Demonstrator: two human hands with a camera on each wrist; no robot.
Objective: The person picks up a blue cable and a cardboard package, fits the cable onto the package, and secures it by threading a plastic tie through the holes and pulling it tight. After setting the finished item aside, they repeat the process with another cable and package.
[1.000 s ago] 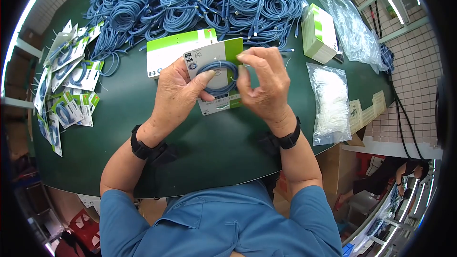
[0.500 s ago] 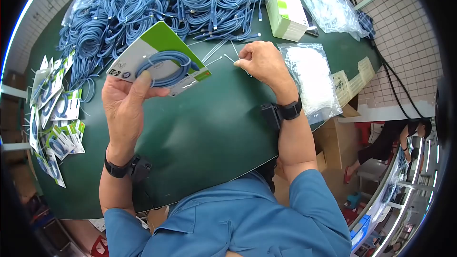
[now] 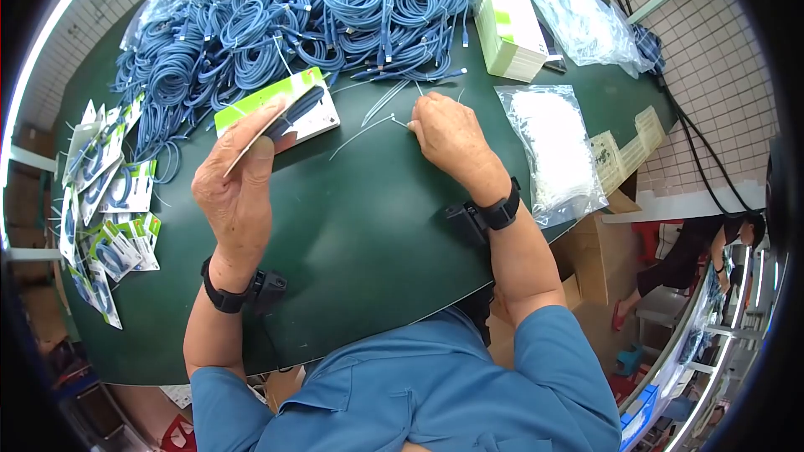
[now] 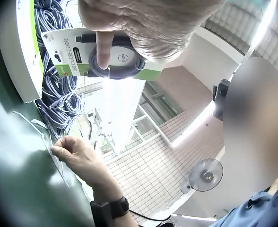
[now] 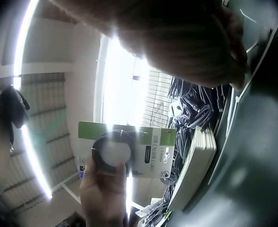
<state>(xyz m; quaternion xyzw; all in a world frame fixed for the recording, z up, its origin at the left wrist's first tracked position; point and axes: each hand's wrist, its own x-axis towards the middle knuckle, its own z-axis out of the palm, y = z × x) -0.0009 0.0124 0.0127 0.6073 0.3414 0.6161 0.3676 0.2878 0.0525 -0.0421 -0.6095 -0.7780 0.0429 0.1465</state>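
Where the left wrist camera looks, the left hand [image 4: 150,28] pinches a flat, rectangular white-and-green cardboard card [image 4: 69,53] bearing a round coil of dark blue-grey cable [image 4: 130,70]; one digit lies across the coil, and the card is held above the dark green table [image 4: 16,175]. A block of stacked white-and-green cards [image 4: 23,56] stands near it, with a tangled heap of blue-grey cables [image 4: 58,109] beyond, and the right hand [image 4: 82,161] is lower down, thumb and fingertips together close to the tabletop. Seen from the head, the card is nearly edge-on, overlapping the block, with the left thumb on one side and fingers on the other. The right hand is curled, its fingertips at thin white plastic ties [image 3: 385,103] lying on the table; whether it pinches one, I cannot tell. Near that hand lies a clear plastic bag of white strips [image 3: 548,151], while many carded cables [image 3: 105,218] are piled at the left. From the right wrist, the card faces the lens, the left hand gripping it at the coil; the right hand is a dark shape above, its fingertips near the ties, its grip too shadowed to judge.
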